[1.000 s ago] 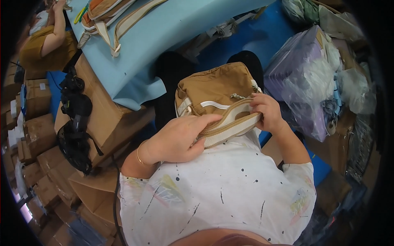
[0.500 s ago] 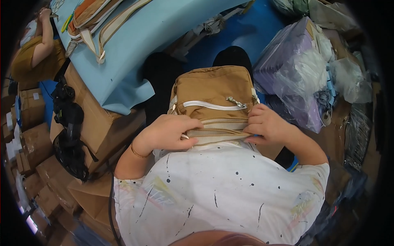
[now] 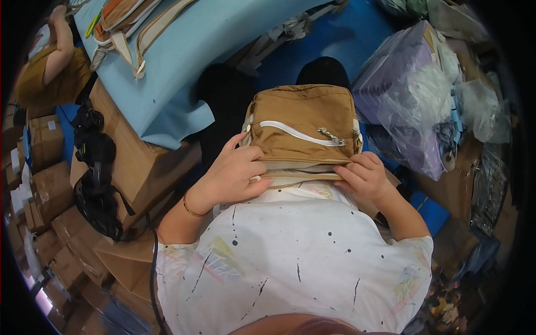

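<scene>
A brown fabric bag (image 3: 304, 106) lies across my lap, with a curved white zipper (image 3: 298, 133) and a knotted cord pull on its front panel. Cream straps with brown edging (image 3: 301, 167) are gathered along the bag's near end, close to my shirt. My left hand (image 3: 241, 173) grips their left end, thumb underneath, while one finger reaches up along the bag's side. At the right end, my right hand (image 3: 365, 176) is closed on the straps with the fingers curled over them. The bag's underside is hidden.
A table under light blue sheeting (image 3: 173, 61) stands at upper left, bearing orange and cream bags (image 3: 120, 22). Black straps (image 3: 96, 162) hang over a cardboard box (image 3: 139, 162). Plastic-wrapped purple goods (image 3: 399, 84) stand at right. Another person (image 3: 53, 72) is at far left.
My left hand has shifted up the bag's left side, with a finger now extended. My right hand has moved slightly right along the straps. The bag sits slightly farther right in view.
</scene>
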